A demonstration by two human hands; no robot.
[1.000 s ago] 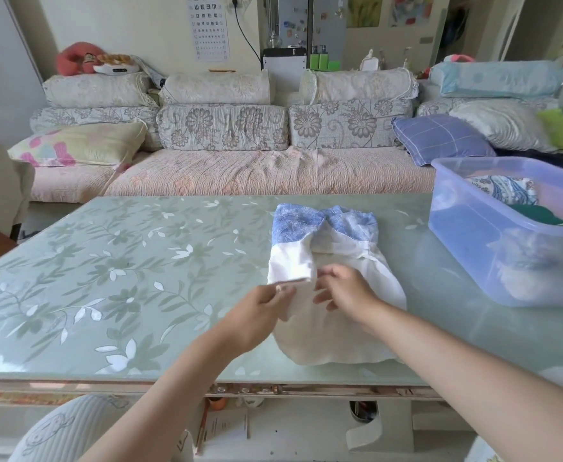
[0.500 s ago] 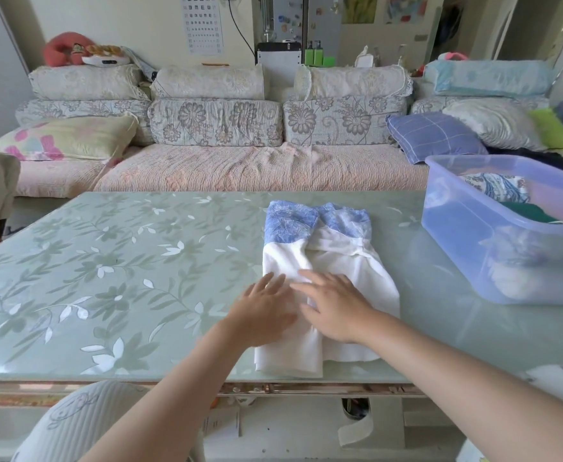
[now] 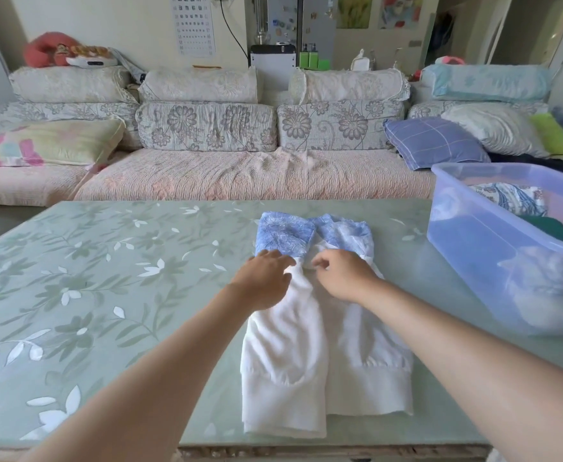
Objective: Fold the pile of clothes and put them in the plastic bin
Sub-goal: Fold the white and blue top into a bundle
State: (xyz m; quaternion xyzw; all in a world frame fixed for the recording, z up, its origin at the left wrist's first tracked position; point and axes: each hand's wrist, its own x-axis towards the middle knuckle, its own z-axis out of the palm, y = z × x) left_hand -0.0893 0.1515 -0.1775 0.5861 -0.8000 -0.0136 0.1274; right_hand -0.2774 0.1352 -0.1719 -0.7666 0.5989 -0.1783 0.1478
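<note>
Bare forearms; bare left hand, right hand

Left hand, right hand, moved up garment (toward blue end)

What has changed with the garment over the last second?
The left side of the white garment with the blue patterned far end has been folded over its middle. Both hands, which pinched that edge a second ago, let go, pressed it flat, then slid forward: the left hand rests flat at the blue band, the right hand curls its fingers there. The translucent blue plastic bin stayed put.
</note>
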